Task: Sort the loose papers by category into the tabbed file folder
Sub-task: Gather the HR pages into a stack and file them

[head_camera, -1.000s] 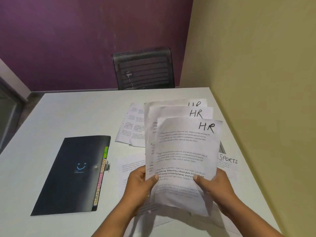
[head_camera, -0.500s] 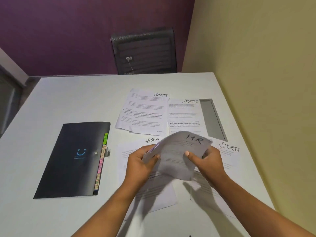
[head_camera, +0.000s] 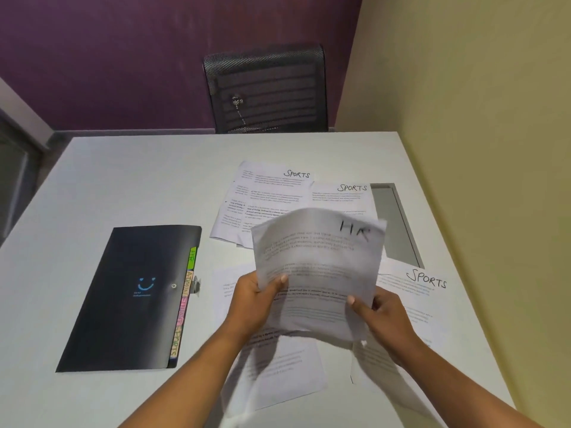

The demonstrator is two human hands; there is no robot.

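HR papers (head_camera: 318, 267): a blurred, curled bundle of printed sheets marked "HR" at the top right, held above the table between both hands.
Left hand (head_camera: 253, 301): fingers closed on the bundle's lower left edge, thumb on the front.
Right hand (head_camera: 378, 316): fingers closed on the lower right edge, thumb on the front.
Sports papers (head_camera: 423, 281): sheets headed "SPORTS", lying flat on the table behind, beneath and right of the bundle.
Tabbed file folder (head_camera: 136, 298): black, shut, flat on the table left of the hands, coloured tabs along its right edge.
Table (head_camera: 123, 180): white.
Chair (head_camera: 265, 91): black mesh back at the table's far edge.
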